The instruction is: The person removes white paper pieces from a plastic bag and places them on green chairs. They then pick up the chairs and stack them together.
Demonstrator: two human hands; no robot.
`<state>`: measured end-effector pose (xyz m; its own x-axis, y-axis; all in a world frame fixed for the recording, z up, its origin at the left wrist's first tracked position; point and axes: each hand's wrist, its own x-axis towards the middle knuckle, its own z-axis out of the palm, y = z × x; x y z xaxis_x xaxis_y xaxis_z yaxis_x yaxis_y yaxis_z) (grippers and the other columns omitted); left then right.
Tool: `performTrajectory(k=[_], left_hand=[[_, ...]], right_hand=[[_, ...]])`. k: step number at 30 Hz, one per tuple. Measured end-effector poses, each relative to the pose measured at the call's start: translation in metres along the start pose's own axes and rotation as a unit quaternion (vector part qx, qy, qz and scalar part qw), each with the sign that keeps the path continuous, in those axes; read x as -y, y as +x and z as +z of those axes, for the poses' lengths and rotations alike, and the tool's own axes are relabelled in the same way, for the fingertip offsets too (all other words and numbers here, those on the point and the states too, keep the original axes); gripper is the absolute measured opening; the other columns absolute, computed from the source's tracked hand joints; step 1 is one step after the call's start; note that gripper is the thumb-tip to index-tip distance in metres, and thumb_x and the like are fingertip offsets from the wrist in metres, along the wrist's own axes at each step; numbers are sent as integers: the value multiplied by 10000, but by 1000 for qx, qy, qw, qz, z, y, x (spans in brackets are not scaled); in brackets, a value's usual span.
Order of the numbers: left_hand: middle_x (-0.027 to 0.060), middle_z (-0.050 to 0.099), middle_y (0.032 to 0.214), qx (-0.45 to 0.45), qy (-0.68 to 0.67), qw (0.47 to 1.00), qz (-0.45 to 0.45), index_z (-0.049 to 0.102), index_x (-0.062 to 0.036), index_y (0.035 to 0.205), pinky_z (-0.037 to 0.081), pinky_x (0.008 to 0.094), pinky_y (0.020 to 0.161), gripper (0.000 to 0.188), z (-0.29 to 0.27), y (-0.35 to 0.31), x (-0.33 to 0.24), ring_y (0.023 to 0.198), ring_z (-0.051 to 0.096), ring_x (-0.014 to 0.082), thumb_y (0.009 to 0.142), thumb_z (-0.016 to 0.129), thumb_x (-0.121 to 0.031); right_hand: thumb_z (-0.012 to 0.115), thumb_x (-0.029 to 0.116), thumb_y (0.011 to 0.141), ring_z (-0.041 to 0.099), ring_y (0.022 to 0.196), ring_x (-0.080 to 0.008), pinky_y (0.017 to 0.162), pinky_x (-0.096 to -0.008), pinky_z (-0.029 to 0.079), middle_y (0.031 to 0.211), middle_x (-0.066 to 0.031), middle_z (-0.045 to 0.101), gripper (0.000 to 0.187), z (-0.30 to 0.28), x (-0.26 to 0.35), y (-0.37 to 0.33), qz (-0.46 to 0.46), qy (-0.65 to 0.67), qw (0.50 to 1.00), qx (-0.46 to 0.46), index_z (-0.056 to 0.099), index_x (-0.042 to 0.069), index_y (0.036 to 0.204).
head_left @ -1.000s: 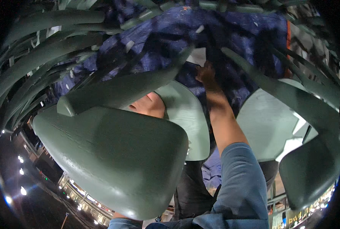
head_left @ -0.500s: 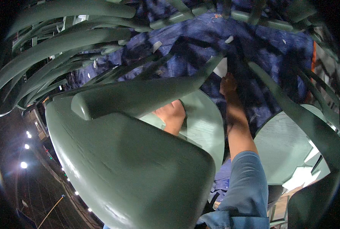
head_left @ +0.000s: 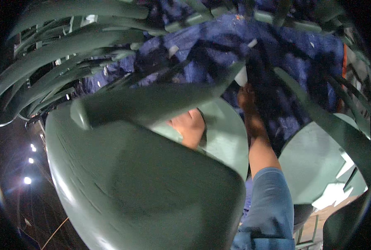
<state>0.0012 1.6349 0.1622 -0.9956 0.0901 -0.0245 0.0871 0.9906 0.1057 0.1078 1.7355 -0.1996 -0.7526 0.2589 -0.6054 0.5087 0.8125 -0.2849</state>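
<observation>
A large green-painted wooden chair [head_left: 144, 179] fills the near left, its broad curved panel closest to me. Behind that panel, my left hand [head_left: 189, 125] rests by the pale green round seat [head_left: 225, 133]. Its fingers are curled, and the panel and a thick bar hide what they may hold. My right arm reaches forward past the seat. At its end my right hand [head_left: 247, 98], dark and blurred, is closed on a small white sheet [head_left: 241, 76]. The sheet lies against the tapered end of a green chair part [head_left: 231, 75].
Curved green chair parts [head_left: 69, 50] are stacked at the far left. Another green chair [head_left: 318, 154] stands at right, with white pieces [head_left: 332, 196] on its seat. A dark blue cloth [head_left: 210, 41] with white scraps covers the surface beyond. Bright lights [head_left: 27, 180] show lower left.
My right hand has drawn slightly back toward me, with the white sheet by it. The near panel takes up a little more of the view. My left hand has barely moved.
</observation>
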Motion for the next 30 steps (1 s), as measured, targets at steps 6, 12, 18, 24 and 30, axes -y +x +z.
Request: performTrajectory(k=[6,12,18,24,30], left_hand=[[311,178,1651,-9,31,999,-40,227,49,1571,90,602,1240,745,13,17,1,1538,102,501,1049,331,-473],[307,179,1651,4,29,998,-56,224,50,1572,107,583,1245,780,12,11,-9,1544,104,485,1052,329,-521],[314,185,1648,-29,96,993,-62,255,33,1572,119,573,1247,774,20,23,27,1547,120,472,1050,348,-530],[328,169,1648,-59,8,998,-20,232,0,1600,105,588,1244,817,24,16,14,1553,122,465,1044,330,-591],[365,175,1631,-54,-15,998,-30,220,27,1595,132,622,1222,860,22,17,13,1532,144,515,1021,338,-603]], right_hand=[[559,186,934,392,1452,-432,1121,-595,421,1581,-253,347,576,-16,4,-32,0,53,996,66,440,-20,1460],[587,256,937,350,1476,-403,1160,-561,374,1534,-223,428,582,-51,3,-45,28,27,998,41,478,13,1454],[589,258,953,494,1371,-403,1124,-501,425,1416,-275,538,605,-40,10,-61,-19,37,999,-25,451,-17,1474],[593,236,963,560,1304,-380,1087,-425,460,1355,-311,577,606,-131,35,-125,34,284,950,-128,435,-12,1492],[556,239,1012,490,1379,-413,1106,-425,430,1481,-308,485,611,-354,10,-296,105,494,861,53,371,-25,1531]])
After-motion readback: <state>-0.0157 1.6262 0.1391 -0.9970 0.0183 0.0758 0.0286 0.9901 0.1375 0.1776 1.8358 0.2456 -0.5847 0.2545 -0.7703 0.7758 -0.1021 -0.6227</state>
